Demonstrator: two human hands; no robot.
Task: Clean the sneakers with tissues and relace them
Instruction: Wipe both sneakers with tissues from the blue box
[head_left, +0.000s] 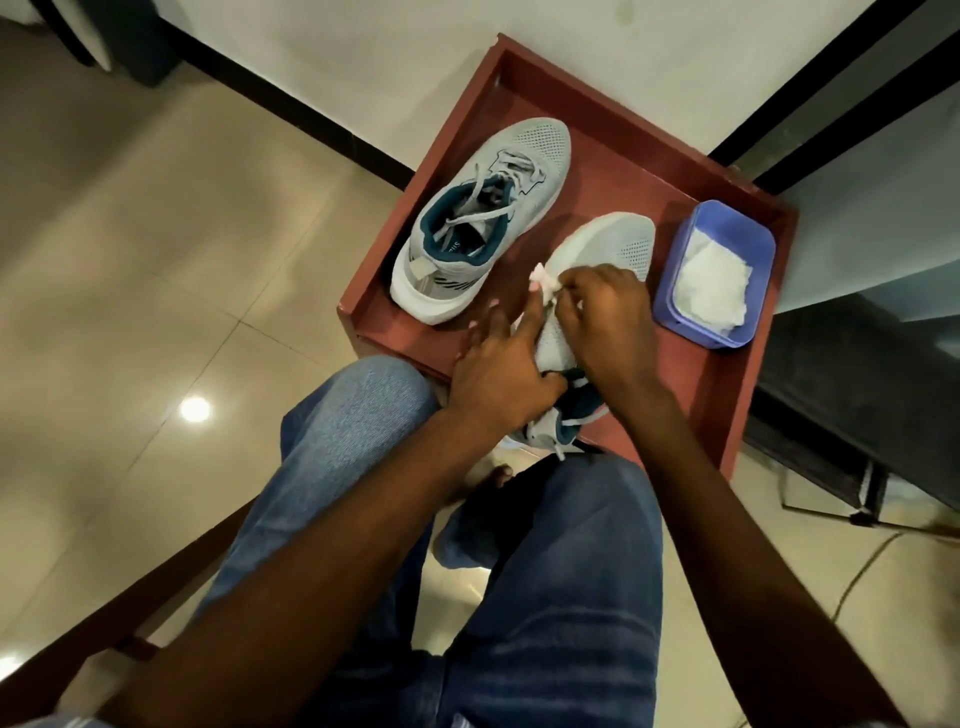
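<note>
The right hand (605, 306) has its fingers curled and pinches a small crumpled white tissue (545, 280), which it presses on the side of the grey mesh sneaker with a white sole (608, 244), near the middle of the shoe. The left hand (498, 374) lies on the same sneaker from the left side; its fingers are spread and almost straight, and its thumb reaches over the dark teal collar of the shoe, so it steadies the sneaker more than it grips it. This sneaker rests on the near part of a low reddish-brown wooden tray table (618, 171), its toe pointing away from the person. A second grey sneaker with loose grey laces (483, 218) stands to the left, apart from the first. On the right side stands a purple plastic box (675, 275) holding white tissues (711, 291). Below, the blue jeans (545, 597) of the seated person are visible.
</note>
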